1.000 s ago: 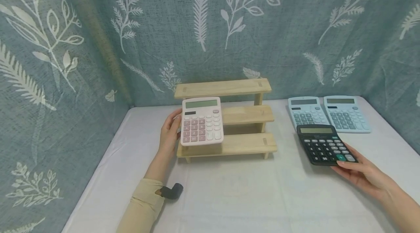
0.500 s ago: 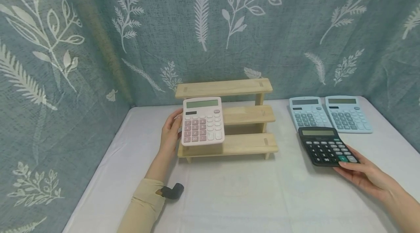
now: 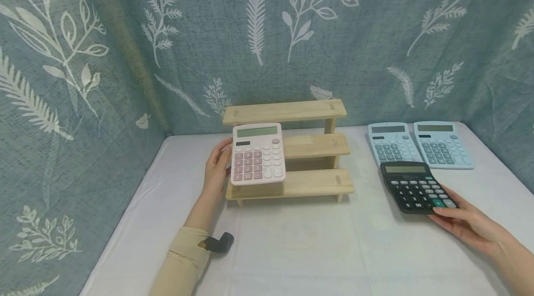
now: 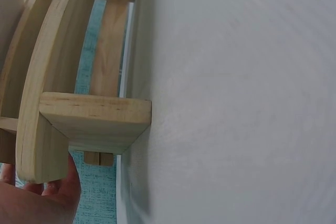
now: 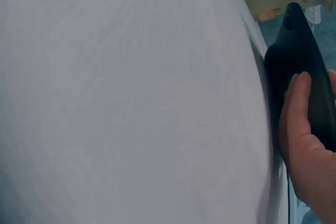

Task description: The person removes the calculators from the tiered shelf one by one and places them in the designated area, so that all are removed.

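A white calculator with pink number keys leans upright on the left of a three-tier wooden shelf rack. My left hand grips the left end of the rack beside that calculator. In the left wrist view, its curled fingers show behind the end of a wooden tier; their exact contact is partly hidden. At right, my right hand holds a black calculator by its lower right corner, thumb on the front edge. The right wrist view shows fingers under the black calculator's back.
Two light blue calculators, one on the left and one on the right, lie side by side behind the black one. A white cloth covers the table. A patterned blue-green curtain hangs behind and at the sides.
The black calculator has moved slightly right and toward me with my right hand. My left hand and the pink-keyed calculator stay in place; the head view has shifted a little.
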The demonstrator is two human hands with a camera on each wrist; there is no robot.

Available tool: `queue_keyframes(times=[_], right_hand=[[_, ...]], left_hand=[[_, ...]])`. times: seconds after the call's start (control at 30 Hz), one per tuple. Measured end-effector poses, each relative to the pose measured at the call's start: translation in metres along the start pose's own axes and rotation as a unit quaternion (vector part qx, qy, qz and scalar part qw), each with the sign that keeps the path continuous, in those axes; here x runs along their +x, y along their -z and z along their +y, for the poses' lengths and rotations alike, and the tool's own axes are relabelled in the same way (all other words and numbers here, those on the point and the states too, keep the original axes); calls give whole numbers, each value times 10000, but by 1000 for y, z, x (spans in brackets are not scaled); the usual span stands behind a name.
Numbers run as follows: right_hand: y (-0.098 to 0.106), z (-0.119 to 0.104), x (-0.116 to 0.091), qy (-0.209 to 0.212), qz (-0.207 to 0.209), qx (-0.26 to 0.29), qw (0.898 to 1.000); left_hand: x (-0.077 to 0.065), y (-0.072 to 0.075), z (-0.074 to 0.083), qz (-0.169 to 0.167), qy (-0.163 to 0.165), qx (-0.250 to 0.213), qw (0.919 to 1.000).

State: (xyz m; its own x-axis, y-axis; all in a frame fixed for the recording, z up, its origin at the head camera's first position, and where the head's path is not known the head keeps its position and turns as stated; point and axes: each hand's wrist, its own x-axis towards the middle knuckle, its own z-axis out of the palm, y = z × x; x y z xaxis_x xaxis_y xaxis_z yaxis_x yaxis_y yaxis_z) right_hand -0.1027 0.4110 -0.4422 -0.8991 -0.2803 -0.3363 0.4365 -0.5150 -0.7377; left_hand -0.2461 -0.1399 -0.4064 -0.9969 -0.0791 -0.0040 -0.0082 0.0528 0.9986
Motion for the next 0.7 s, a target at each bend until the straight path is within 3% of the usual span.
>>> queue_keyframes(times=[0.13, 0.23, 0.33, 0.5, 0.57, 0.7], right_hand=[[-1, -4, 0, -169, 479, -847, 9951], [-5, -5, 1, -370, 1002, -1771, 9784], [-8, -8, 1, -559, 1260, -2803, 9500], [-13, -8, -2, -557, 1312, -4407, 8862], [-16, -8, -4, -525, 1336, -4888, 8605], [-21, -7, -5, -538, 1452, -5480, 8220]], left_hand=[[1, 0, -1, 12, -35, -7, 10000], [0, 0, 0, -8, -42, -26, 10000], [0, 0, 0, -32, -39, -56, 10000], [0, 0, -1, -34, -63, -52, 10000], [1, 0, -2, -29, -71, -33, 10000], [1, 0, -3, -20, -92, -27, 10000]])
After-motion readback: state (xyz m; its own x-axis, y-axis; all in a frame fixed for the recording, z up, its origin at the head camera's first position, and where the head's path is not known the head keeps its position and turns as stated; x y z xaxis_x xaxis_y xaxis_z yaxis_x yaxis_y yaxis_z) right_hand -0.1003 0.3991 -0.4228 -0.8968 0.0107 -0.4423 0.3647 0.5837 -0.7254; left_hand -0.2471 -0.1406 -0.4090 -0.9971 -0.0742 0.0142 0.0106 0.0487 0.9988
